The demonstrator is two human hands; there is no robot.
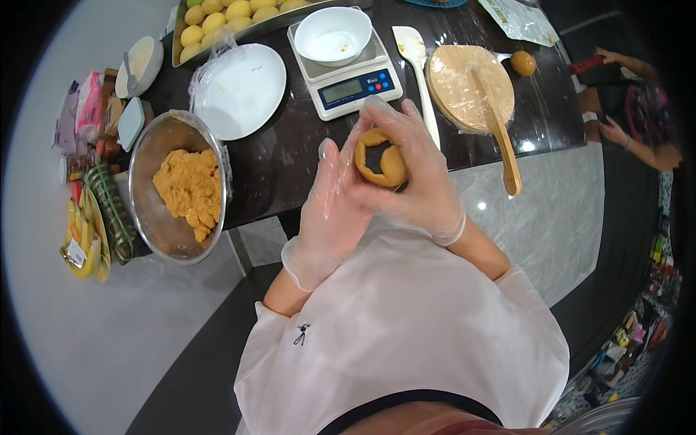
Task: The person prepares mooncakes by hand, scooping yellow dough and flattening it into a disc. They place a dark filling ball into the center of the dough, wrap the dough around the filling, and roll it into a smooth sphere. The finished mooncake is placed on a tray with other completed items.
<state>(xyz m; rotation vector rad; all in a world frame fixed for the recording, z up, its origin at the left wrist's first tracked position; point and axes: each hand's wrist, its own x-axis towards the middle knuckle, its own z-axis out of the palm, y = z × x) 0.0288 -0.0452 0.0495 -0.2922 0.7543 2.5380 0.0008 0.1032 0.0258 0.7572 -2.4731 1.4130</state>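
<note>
Both my hands wear clear plastic gloves and cup a ball of orange-brown dough whose top is partly open, showing a dark filling. My left hand supports it from the left side. My right hand curls around its far and right sides. Just beyond my hands is a digital kitchen scale with a white bowl on it. At the left, a steel mixing bowl holds a large lump of orange dough.
A film-edged white plate, a tray of yellow balls, a white spatula, a film-wrapped wooden board with a wooden utensil, and a brown ball surround the scale. Another person is at the right.
</note>
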